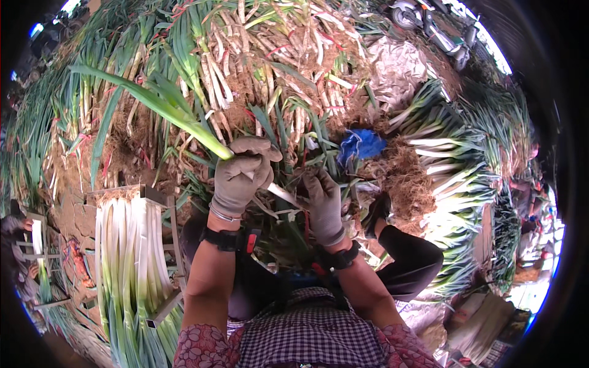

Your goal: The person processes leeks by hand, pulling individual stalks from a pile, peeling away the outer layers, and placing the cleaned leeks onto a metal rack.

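My left hand [239, 175], in a grey-brown work glove, is closed round the shank of a leek [184, 122]. Its long green leaves stretch up and to the left, while the white lower end slants down toward my right hand [322, 205]. That hand wears a matching glove and has its fingers drawn together beside the white end. What it pinches, if anything, is hidden by the fingers. Loose leaves and trimmings lie below both hands, between my legs.
At the left, a metal rack [174, 236] holds a stack of cleaned leeks [126, 245]. Untrimmed leeks [233, 67] with dry roots heap up ahead. Rightward lie a blue crumpled bag [361, 146], a row of leeks [457, 178] and a pale sack [397, 67]. A scooter [429, 27] stands far right.
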Action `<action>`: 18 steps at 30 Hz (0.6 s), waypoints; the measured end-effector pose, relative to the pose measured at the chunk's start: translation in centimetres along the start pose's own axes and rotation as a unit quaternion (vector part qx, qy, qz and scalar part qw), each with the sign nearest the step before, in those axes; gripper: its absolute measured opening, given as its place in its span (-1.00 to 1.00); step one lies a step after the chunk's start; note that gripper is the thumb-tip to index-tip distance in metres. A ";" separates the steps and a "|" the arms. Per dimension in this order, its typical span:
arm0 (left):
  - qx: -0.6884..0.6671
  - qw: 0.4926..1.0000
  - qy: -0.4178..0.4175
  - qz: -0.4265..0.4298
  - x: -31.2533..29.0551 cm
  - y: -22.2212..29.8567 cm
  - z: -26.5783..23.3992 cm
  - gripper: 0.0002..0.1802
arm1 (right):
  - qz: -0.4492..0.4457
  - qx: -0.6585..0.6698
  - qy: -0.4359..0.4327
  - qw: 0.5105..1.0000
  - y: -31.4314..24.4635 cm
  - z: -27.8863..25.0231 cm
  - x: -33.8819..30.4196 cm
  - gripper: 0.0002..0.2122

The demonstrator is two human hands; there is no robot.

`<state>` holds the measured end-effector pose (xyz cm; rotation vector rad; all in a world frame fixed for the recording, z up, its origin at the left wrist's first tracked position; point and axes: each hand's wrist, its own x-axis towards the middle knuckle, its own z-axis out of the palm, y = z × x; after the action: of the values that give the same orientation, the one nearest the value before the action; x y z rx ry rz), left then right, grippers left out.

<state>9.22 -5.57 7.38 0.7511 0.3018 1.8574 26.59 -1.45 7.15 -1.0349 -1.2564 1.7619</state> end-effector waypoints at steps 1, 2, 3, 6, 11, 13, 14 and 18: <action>-0.001 1.000 -0.001 -0.002 0.0 -0.3 0.1 -0.68 | -0.075 -0.031 -0.004 0.997 0.2 0.6 0.1 -0.80; 0.069 0.997 0.024 0.025 0.0 -0.6 0.3 -0.68 | -0.149 -0.063 -0.009 0.987 0.2 0.9 0.1 -0.82; 0.139 0.988 0.050 0.053 0.0 -0.8 0.3 -0.68 | -0.147 -0.063 -0.009 0.987 -0.2 1.2 -0.1 -0.82; 0.032 0.999 0.021 0.019 0.0 -0.1 -0.1 -0.71 | -0.236 -0.350 -0.055 0.905 -1.3 1.8 -0.9 -0.84; 0.096 0.991 0.066 0.064 0.1 -0.1 0.6 -0.75 | -0.287 -0.359 0.037 0.887 1.0 3.5 -0.1 -0.90; 0.041 0.996 0.073 0.018 0.3 0.3 0.9 -0.78 | -0.306 -0.357 0.062 0.880 1.3 4.4 0.3 -0.91; 0.197 0.967 -0.012 0.162 0.7 -0.1 0.9 -0.84 | -0.265 -0.348 0.043 0.898 1.5 4.7 0.7 -0.91; 0.127 0.965 -0.179 0.142 0.8 -0.2 1.8 -0.92 | -0.236 -0.361 -0.116 0.895 6.3 2.0 4.8 -0.86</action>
<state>10.33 -5.05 8.96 1.3460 0.2093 1.9216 22.17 0.44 0.58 -0.7918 -2.1952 1.0643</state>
